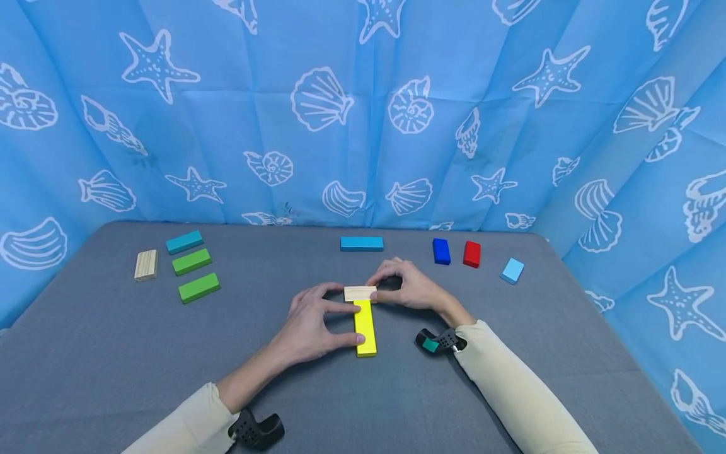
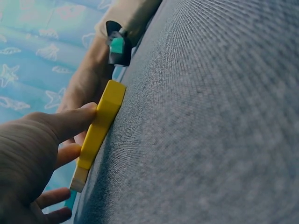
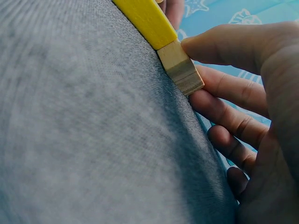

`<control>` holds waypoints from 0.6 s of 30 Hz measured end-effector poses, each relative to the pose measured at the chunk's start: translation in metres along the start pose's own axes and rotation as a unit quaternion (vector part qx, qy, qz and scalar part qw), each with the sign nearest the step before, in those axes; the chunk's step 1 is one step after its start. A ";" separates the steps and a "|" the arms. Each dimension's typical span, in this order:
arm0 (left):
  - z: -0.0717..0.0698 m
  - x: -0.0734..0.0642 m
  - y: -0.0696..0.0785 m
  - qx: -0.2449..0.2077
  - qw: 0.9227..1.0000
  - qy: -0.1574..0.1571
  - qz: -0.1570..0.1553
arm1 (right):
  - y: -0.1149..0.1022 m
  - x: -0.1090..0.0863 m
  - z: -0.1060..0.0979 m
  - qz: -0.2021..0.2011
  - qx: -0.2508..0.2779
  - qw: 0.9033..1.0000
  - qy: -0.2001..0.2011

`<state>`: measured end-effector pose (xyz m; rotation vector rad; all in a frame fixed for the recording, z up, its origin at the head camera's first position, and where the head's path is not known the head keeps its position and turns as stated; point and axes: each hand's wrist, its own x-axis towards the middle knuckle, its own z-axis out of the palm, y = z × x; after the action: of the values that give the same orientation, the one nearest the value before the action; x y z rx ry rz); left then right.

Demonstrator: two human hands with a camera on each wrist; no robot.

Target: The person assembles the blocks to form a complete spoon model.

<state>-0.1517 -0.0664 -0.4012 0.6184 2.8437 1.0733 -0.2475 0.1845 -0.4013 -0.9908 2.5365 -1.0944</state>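
Place: a curtained-off tabletop workstation of makeshift character; whether it stands in a home, a lab or a studio cannot be told. Backdrop: blue curtain fabric point(image 1: 317, 151), printed with white shells point(image 1: 322, 99) and starfish point(image 1: 384, 17), hangs in folds behind the bench point(image 1: 397, 403) and along its right side, hiding the room beyond. Fittings: grey cloth point(image 1: 113, 353) covers the bench, its weave plain in both wrist views, and carries small painted and bare-grained blocks point(image 1: 200, 287), spaced apart or in loose groups; black perforated wristbands point(image 1: 246, 429), a pair.
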 end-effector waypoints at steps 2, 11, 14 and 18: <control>0.000 -0.001 0.000 0.003 1.000 0.002 0.009 | 0.001 0.000 0.000 0.000 0.000 1.000 -0.001; 0.000 -0.002 -0.001 0.000 0.999 -0.008 0.039 | 0.000 0.000 0.000 0.001 0.003 1.000 -0.003; 0.000 -0.002 -0.002 -0.004 0.999 -0.010 0.036 | 0.001 0.000 0.000 0.003 0.003 1.000 -0.002; 0.001 -0.002 -0.003 -0.015 0.999 -0.010 0.028 | 0.001 0.000 0.000 0.004 0.002 1.000 0.000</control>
<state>-0.1512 -0.0684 -0.4037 0.7071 2.8039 1.1085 -0.2478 0.1846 -0.4019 -0.9788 2.5349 -1.0973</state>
